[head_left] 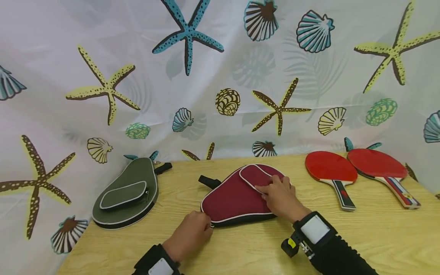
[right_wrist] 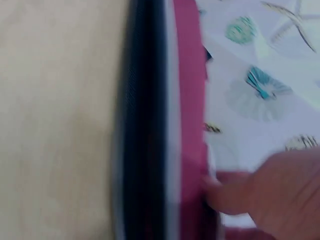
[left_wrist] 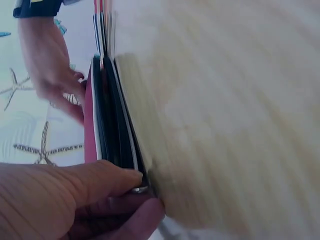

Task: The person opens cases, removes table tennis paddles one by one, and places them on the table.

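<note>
**Zip pull pinched at the corner of the maroon case**

The maroon case [head_left: 227,200] is laid on the desk [head_left: 247,252], between a grey-green case [head_left: 137,173] at left and two red paddles [head_left: 331,167] [head_left: 376,163] at right. At its near left corner the left hand [head_left: 194,231] is placed with a narrow grip: a small metal zip pull [left_wrist: 140,190] is pinched between thumb and finger. The right hand [head_left: 282,196] is rested over the front pocket [head_left: 252,175], its grip loosely spread, with nothing seen held.

The step in hand is judged to be the working of this side zip. The pull is best drawn level along the seam rather than lifted, and the dark edges should be kept aligned so that no fabric is caught. Light, firm pressure is called for on the pocket, so that the case is not dragged along; around the curve, the pace is best eased.

The desk is finished in pale wood grain, apparently smooth. Behind it a white cloth [head_left: 206,91] is hung, printed with starfish and shells and creased in places.
</note>
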The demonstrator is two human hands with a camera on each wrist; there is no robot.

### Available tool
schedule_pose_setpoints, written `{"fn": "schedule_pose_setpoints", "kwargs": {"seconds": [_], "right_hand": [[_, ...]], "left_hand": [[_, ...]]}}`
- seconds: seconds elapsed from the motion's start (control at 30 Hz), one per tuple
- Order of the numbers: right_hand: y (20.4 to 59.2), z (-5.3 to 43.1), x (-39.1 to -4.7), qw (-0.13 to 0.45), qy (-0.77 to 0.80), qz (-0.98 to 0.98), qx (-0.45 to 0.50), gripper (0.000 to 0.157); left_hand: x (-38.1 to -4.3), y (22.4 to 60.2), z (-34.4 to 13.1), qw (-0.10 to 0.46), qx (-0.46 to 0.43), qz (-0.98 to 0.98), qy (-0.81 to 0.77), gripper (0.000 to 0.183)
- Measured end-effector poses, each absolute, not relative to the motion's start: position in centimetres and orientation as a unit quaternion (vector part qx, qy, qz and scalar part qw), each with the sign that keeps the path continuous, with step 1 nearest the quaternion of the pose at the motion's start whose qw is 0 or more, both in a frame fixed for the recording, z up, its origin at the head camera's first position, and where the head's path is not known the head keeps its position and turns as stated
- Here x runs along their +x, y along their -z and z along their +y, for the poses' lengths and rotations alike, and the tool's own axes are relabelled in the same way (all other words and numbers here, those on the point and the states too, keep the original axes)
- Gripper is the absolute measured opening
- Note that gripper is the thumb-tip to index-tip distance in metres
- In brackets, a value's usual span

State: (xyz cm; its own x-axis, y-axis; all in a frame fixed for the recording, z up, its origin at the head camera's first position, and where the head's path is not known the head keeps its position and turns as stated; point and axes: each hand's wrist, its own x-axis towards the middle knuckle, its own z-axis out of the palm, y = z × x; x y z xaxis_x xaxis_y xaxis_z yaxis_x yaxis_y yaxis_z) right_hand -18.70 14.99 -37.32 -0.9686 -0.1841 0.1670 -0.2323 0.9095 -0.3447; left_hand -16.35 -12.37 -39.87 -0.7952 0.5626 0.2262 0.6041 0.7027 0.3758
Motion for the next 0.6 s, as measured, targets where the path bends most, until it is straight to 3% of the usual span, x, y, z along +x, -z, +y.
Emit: {"fn": "schedule_pose_setpoints", "kwargs": {"seconds": [0.1, 0.2, 0.4, 0.6], "right_hand": [[37.9, 13.6, -18.4, 0.133, -0.199, -0.968, 0.073, 0.028], [38.4, 11.9, -17.8, 0.151, -0.229, -0.960, 0.060, 0.024], [38.0, 8.8, -17.1, 0.074, -0.224, -0.970, 0.061, 0.036], [36.9, 8.0, -17.5, 0.032, -0.235, -0.970, 0.052, 0.034]], "left_hand": [[-16.1, 40.0, -11.4, 0.060, -0.315, -0.923, 0.214, 0.045], [-15.5, 40.4, -10.5, 0.061, -0.307, -0.927, 0.207, 0.046], [-14.4, 40.5, -8.7, 0.062, -0.299, -0.932, 0.198, 0.035], [-14.0, 40.1, -7.5, 0.050, -0.305, -0.930, 0.201, 0.034]]}}
